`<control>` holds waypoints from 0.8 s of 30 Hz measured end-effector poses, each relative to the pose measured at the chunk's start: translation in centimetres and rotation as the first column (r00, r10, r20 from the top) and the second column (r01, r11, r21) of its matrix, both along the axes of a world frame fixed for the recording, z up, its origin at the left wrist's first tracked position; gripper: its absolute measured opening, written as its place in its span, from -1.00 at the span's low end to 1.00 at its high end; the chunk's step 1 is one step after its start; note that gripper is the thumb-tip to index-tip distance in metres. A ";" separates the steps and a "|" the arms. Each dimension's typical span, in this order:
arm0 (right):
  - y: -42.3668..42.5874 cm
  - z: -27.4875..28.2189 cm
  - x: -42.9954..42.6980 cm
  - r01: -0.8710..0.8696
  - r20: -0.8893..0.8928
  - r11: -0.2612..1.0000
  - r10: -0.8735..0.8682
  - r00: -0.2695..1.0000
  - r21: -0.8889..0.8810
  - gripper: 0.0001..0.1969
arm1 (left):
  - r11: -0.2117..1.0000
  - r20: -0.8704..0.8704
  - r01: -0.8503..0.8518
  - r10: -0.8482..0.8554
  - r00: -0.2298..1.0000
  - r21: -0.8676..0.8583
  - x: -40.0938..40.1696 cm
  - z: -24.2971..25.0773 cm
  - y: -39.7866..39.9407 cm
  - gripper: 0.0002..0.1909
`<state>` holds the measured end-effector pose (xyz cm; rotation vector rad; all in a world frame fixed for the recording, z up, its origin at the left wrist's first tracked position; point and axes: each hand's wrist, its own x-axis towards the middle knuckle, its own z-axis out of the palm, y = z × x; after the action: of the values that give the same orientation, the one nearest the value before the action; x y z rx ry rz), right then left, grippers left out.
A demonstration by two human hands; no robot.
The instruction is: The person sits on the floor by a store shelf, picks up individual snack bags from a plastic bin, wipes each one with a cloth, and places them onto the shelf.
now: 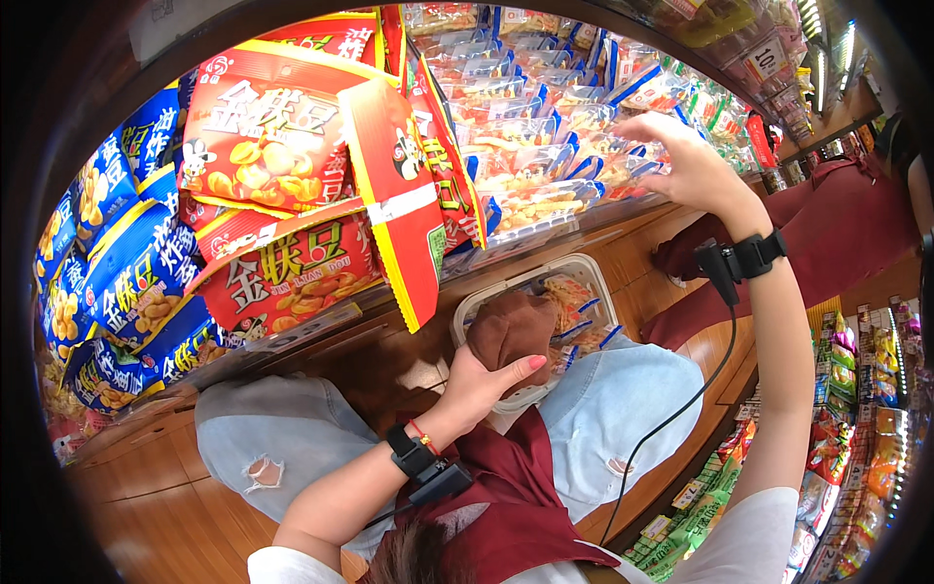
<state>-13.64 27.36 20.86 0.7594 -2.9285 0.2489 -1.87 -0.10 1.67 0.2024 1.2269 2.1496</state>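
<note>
My left hand [478, 385] grips a bunched brown cloth [508, 330], its thumb lying along the near side. The cloth is over a white plastic basket [604, 293] between my knees. Clear snack packets [573, 306] with blue edges lie in the basket, partly covered by the cloth and my leg. My right hand [684, 162] is raised at the right part of the display, fingers apart and curved, holding nothing. Beyond its fingertips are rows of clear, blue-edged snack packets [525, 142]; whether the fingertips touch any is unclear.
Red bean-snack bags [270, 139] are heaped at the upper left, one overhanging the shelf edge [620, 228]. Blue bags [139, 285] stand left of them. A person in dark red trousers [824, 219] is close on the right. Stocked snack shelves [832, 438] stand at lower right.
</note>
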 end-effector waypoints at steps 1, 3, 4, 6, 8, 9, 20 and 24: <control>0.3 0.0 0.0 -0.003 0.002 1.000 0.003 1.000 0.000 -0.48 | 1.000 0.010 0.007 -0.007 1.000 -0.003 0.0 -0.2 0.0 -0.39; 1.5 -0.2 0.2 0.165 0.138 0.971 -0.190 0.972 0.171 -0.50 | 1.000 0.009 -0.006 0.006 1.000 0.004 0.2 -0.4 0.0 -0.39; 2.2 -0.6 0.1 0.139 0.098 0.967 -0.163 0.982 0.215 -0.56 | 1.000 0.005 -0.017 0.016 1.000 0.010 0.2 -0.4 0.2 -0.40; 2.7 -1.2 0.0 0.143 0.083 0.968 -0.162 0.983 0.205 -0.58 | 1.000 0.006 -0.017 0.017 1.000 0.015 0.2 -0.3 0.3 -0.39; 2.3 -1.5 -0.1 0.142 0.070 0.972 -0.157 0.985 0.190 -0.60 | 1.000 0.007 -0.022 0.022 1.000 0.013 0.1 -0.1 0.2 -0.39; 1.9 -1.6 -0.1 0.085 0.022 0.975 -0.091 0.996 0.205 -0.61 | 1.000 0.015 -0.023 0.023 1.000 0.014 0.0 0.0 0.2 -0.39; 1.5 -2.8 -0.6 0.015 -0.033 0.955 -0.005 0.999 0.296 -0.55 | 1.000 0.028 -0.022 0.022 0.999 0.009 0.1 -0.2 0.2 -0.40; 0.7 -2.2 -0.2 0.030 -0.040 0.971 -0.021 0.999 0.239 -0.61 | 1.000 0.042 -0.001 0.001 0.999 0.008 0.1 -0.4 0.2 -0.40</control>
<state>-13.89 28.02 18.64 0.7447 -2.9642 -0.1231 -1.76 0.09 1.31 0.1590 1.1954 2.1488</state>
